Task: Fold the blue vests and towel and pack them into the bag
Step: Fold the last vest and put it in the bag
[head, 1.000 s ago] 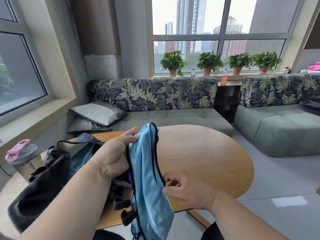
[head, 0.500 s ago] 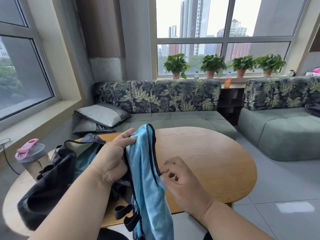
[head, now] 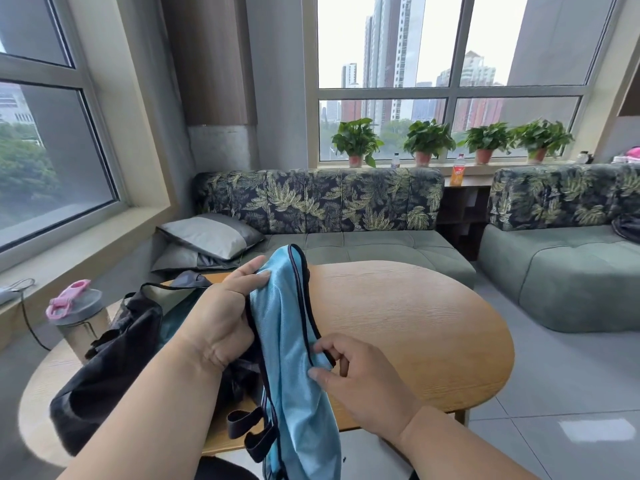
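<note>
Far left on my feed, a bottle with a pink lid stands on the table near its left edge. Just right of it the black bag slumps open on the tabletop, a bit of teal cloth showing inside its mouth (I cannot tell what that cloth is).

My left hand is raised above the bag, fingers curled round the upper part of the blue vest and gripping it by its dark-trimmed edge. The vest hangs down from that grip, in front of the table's near edge, with two black loops dangling at its lower left.

Right of the vest, my right hand pinches the dark trim of the vest's right edge between thumb and fingers, lower down than the left.

Beyond the table sit a leaf-print sofa with grey pillows at its left end, and a second sofa at far right. Potted plants line the sill behind.
</note>
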Motion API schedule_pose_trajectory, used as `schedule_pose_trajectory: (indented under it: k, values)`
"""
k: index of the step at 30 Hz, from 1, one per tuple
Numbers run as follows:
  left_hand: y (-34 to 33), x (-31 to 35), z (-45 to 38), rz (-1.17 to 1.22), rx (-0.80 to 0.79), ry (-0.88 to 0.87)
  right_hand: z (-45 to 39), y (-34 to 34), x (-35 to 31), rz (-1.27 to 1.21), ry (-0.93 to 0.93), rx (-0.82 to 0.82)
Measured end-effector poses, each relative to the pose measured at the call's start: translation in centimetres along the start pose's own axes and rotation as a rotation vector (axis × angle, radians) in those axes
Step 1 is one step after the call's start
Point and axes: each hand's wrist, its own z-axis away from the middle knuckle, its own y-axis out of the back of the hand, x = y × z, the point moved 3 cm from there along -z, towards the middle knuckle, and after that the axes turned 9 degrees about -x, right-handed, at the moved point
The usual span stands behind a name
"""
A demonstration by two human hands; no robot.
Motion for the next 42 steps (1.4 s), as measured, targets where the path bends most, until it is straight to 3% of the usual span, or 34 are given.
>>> schedule_pose_trajectory:
  k: [5,9,16,18,20,24,27,30,33,37,42]
  values:
    - [0.7,0.2,-0.5,-0.033,0.020,-0.008,-0.3,-0.2,0.0,0.042,-0.027,-0.097]
    - [1.9,0.2,-0.7,-0.125,0.144,-0.072,-0.4,1.0,0.6,0.000,-0.042,0.003]
    - [4.4,-0.6,-1.5,-0.197,0.297,-0.149,-0.6,4.3,0.0,0.446,0.185,0.130]
    - [5.1,-1.2,-1.7,-0.182,0.337,-0.144,-0.2,4.7,-0.7,0.340,0.226,0.164]
    - [5.9,-1.9,-2.0,-0.132,0.355,-0.115,0.0,5.0,-1.5,0.064,0.219,0.163]
    - [6.3,-3.2,-2.4,-0.048,0.340,-0.052,-0.1,5.2,-3.6,-0.233,0.192,0.042]
    - [5.9,-3.6,-2.5,0.007,0.317,-0.036,-0.4,5.5,-4.8,-0.375,0.180,-0.160]
    - [5.8,-3.4,-2.5,0.016,0.304,-0.064,-0.8,5.4,-4.7,-0.070,0.130,-0.261]
    - [5.9,-3.1,-2.2,0.019,0.273,-0.098,-1.0,5.5,-4.2,0.462,0.138,-0.159]
    - [5.5,-2.7,-1.7,0.024,0.209,-0.115,-0.3,5.7,-5.0,0.485,0.178,-0.029]
    - [4.0,-0.6,-1.3,0.026,0.125,-0.166,0.1,6.4,-3.8,0.295,0.111,0.084]
